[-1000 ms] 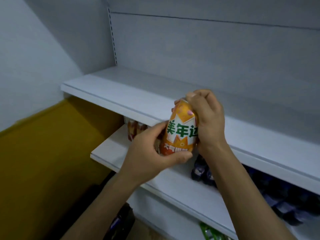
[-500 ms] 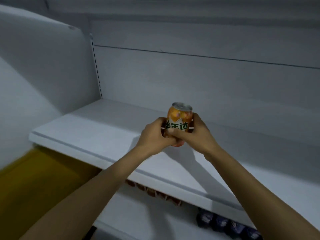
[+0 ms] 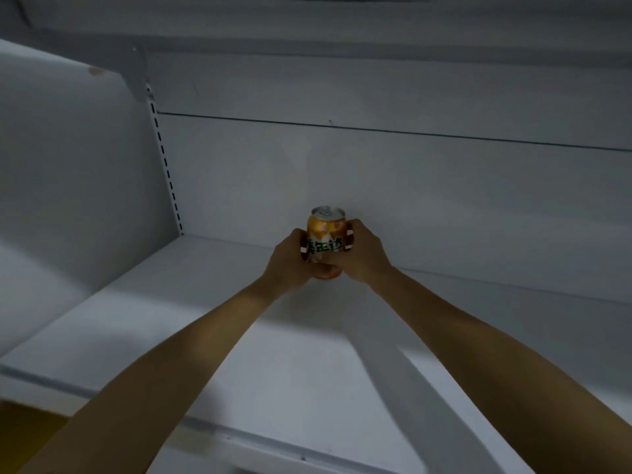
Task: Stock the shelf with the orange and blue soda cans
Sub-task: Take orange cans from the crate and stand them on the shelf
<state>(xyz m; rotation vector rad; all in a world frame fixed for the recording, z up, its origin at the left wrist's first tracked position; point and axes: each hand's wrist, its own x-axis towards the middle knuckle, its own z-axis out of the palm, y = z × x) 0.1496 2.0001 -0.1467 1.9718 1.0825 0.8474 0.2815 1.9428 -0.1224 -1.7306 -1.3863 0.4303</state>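
orange can (image 3: 325, 234), white shelf (image 3: 205, 302), back panel (image 3: 410, 200)

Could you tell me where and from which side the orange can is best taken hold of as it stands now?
Take the orange can by its round side wall at mid height, coming from the front with one palm on each side, as the left hand and right hand grip it now. It is upright, deep on the shelf near the back panel, so only the front is open.

Dim light, pale grey back panel (image 3: 410, 186) with a dark horizontal seam, slotted upright strip (image 3: 166, 172) at left, white side wall (image 3: 68, 172), yellow patch (image 3: 20, 425) bottom left
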